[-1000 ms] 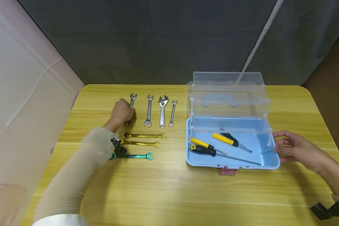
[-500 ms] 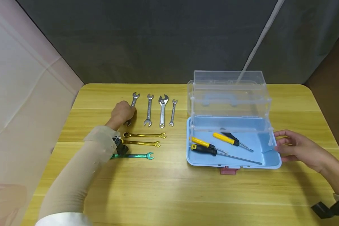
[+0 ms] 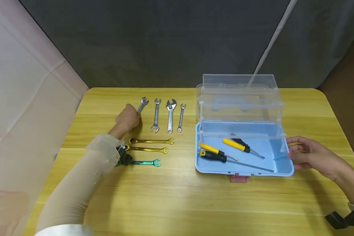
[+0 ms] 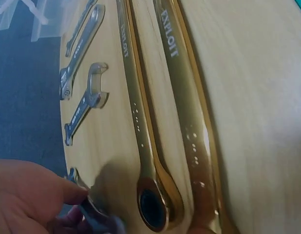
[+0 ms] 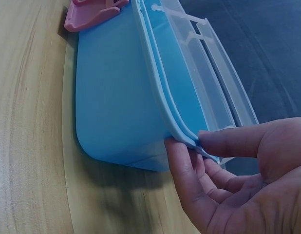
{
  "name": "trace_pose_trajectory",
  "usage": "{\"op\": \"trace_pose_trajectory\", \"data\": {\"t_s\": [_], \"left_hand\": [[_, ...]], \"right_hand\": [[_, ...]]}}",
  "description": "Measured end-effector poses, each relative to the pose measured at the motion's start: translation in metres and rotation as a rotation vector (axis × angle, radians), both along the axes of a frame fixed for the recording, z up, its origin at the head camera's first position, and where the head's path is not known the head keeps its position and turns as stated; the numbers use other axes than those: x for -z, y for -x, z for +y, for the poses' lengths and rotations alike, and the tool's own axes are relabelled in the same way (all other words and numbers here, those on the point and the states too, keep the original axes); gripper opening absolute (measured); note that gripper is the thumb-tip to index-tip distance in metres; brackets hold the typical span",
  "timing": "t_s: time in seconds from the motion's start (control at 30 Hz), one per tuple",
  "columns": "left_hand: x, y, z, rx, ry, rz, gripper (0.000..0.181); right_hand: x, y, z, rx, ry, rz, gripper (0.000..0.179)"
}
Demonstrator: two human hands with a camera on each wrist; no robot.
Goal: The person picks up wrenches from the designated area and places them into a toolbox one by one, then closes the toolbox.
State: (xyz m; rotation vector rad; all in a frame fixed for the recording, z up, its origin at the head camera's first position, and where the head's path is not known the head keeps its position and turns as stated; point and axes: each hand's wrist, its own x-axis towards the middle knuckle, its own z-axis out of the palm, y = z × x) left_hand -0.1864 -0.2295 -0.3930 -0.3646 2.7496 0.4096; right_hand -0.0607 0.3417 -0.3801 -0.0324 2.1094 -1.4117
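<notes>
In the head view my left hand (image 3: pixel 127 118) grips a silver open-end wrench (image 3: pixel 142 105) at the far left of the row. Its upper jaw points up and right, while the hand covers the lower part. The left wrist view shows thumb and fingers pinching this wrench (image 4: pixel 94 209). My right hand (image 3: pixel 315 157) holds the right rim of a light-blue toolbox (image 3: pixel 215 171). In the right wrist view its thumb lies over the rim and the fingers are under it, against the box wall (image 5: pixel 116 97). Screwdrivers with yellow (image 3: pixel 233 144) and black handles (image 3: pixel 213 156) lie inside.
Right of the left hand lie another open-end wrench (image 3: pixel 156 115), an adjustable wrench (image 3: pixel 170 116) and a small wrench (image 3: pixel 181 118). Two gold wrenches (image 3: pixel 151 141) and a green one (image 3: pixel 144 163) lie nearer. The box's clear lid (image 3: pixel 239 95) stands raised behind it.
The silver wrench in my left hand has swung its upper end to the right, and its lower end is now hidden by the hand. My right hand stays on the toolbox rim.
</notes>
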Motion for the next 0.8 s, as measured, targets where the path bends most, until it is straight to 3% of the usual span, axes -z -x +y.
{"op": "trace_pose_trajectory", "data": {"t_s": [0.3,0.37,0.6,0.8], "left_hand": [[0.005,-0.006,-0.010,0.064,-0.072,0.165,0.033],[0.004,-0.006,-0.011,0.075,-0.077,0.171,0.034],[-0.003,-0.007,-0.015,0.052,-0.146,0.093,0.039],[-0.002,-0.007,-0.021,0.048,-0.121,0.170,0.037]], "right_hand": [[0.000,-0.001,0.000,0.003,-0.024,0.001,0.043],[0.000,0.000,-0.001,0.010,-0.011,-0.005,0.042],[0.000,0.000,0.000,0.023,0.022,-0.008,0.034],[0.001,-0.001,-0.001,0.029,0.036,-0.004,0.035]]}}
